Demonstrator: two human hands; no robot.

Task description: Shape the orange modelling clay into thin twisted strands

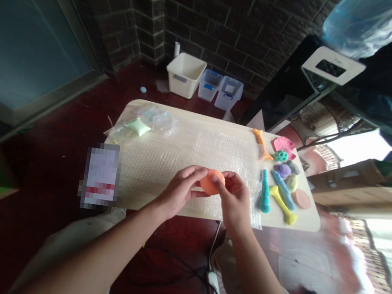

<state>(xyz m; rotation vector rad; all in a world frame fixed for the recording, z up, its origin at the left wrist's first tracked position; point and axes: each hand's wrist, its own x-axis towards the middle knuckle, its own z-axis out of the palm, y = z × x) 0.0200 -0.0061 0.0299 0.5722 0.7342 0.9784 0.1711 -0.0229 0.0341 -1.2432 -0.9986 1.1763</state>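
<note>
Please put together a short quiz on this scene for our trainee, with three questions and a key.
1. Multiple choice: what do the left grip and the right grip hold together?
A. a teal stick
B. an orange round piece
C. a purple lump
2. True or false: the pale green packet lies on the right half of the table.
3. Fill in the colour: on the table's right side, the bone-shaped piece closest to the near edge is ____.

Key:
1. B
2. False; it lies toward the far left corner.
3. Yellow
</note>
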